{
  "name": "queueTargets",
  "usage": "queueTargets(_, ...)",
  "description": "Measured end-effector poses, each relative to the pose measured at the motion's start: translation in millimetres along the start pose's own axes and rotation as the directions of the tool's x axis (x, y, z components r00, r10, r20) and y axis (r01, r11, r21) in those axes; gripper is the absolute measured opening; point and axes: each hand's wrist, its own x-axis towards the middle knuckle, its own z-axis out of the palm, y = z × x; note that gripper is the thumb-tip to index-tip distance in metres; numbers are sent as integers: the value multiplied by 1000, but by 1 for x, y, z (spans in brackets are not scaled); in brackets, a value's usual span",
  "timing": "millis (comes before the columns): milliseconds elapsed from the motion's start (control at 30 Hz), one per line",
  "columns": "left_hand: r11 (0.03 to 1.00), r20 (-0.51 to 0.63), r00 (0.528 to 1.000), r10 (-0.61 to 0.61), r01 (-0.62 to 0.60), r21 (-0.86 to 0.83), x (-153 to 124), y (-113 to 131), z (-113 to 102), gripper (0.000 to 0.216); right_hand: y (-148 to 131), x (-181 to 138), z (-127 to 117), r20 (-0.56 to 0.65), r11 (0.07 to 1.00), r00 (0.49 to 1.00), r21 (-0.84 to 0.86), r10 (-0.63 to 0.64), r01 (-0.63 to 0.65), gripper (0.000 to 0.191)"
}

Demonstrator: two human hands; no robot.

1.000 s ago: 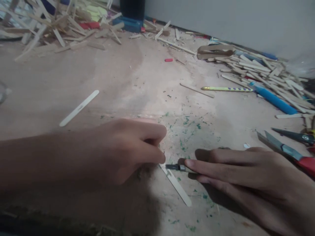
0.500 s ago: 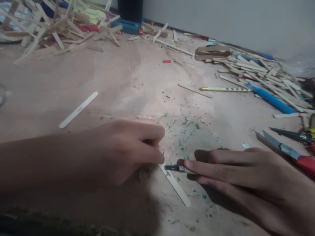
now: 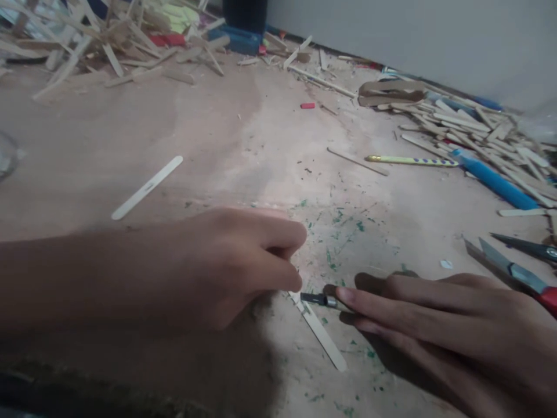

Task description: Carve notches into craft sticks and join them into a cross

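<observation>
Carving tool (image 3: 312, 298) meeting a notched craft stick (image 3: 324, 339)

Across the counter (image 3: 204, 133) from the wall, two bare hands are working close together. The left hand (image 3: 248, 267) is folding its fingers tight over the far end of the craft stick, which is lying aslant on the wood with its near half showing; the hand is hiding just how the fingertips are gripping. The right hand (image 3: 439, 325) is keeping its fingers closed along the handle of the carving tool, the forefinger stretching toward the metal collar. The dark blade is pointing left, its tip sitting at the stick's edge beside the notch; whether it is biting in, I cannot tell.

Green shavings (image 3: 343, 220) are littering the wood beyond the blade. A second stick (image 3: 148, 187), marked at its middle, is lying beyond the left forearm. Past the right hand, a red-handled tool (image 3: 528, 278) is resting near the counter's right side. Farther back, a yellow pencil (image 3: 413, 161) is pointing toward a blue tube (image 3: 496, 180), and a heap of loose sticks (image 3: 478, 128) is spreading behind them. A tangled pile of sticks (image 3: 96, 52) is filling the far left.
</observation>
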Motion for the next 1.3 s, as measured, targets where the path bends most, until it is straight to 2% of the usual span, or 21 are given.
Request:
queueTargets(100, 1000, -31, 999, 20, -21, -10, 2, -1, 2, 34, -2, 3, -5, 32, 1000, 999, 3, -9, 9, 29)
queueTargets(400, 997, -68, 995, 68, -70, -20, 0, -5, 5, 38, 0, 4, -7, 10, 999, 1000, 41, 11, -11, 30)
queueTargets(567, 998, -57, 997, 55, -56, -1, 0, -4, 5, 37, 2, 2, -8, 21, 999, 999, -24, -29, 29, 34)
queueTargets(700, 999, -41, 998, 54, -53, 4, 1, -3, 3, 38, 1, 1, -2, -29, 994, 999, -108, -31, 28, 32)
queueTargets(833, 999, -35, 999, 40, -40, 8, 0, -1, 2, 37, -2, -3, 9, -42, 979, 998, -202, -36, 27, 45)
queueTargets(967, 998, -61, 996, 65, -65, -2, 1, -2, 3, 36, -3, -10, 8, -18, 972, 998, -227, -58, 53, 49)
queueTargets(1133, 995, -88, 992, 95, -95, 9, 0, -6, 7, 38, 1, -14, -1, 30, 973, 995, -210, -94, 98, 45)
queueTargets(1300, 994, -102, 989, 107, -106, 9, -1, -8, 8, 36, -3, -3, 1, 43, 981, 995, -167, -87, 93, 30)
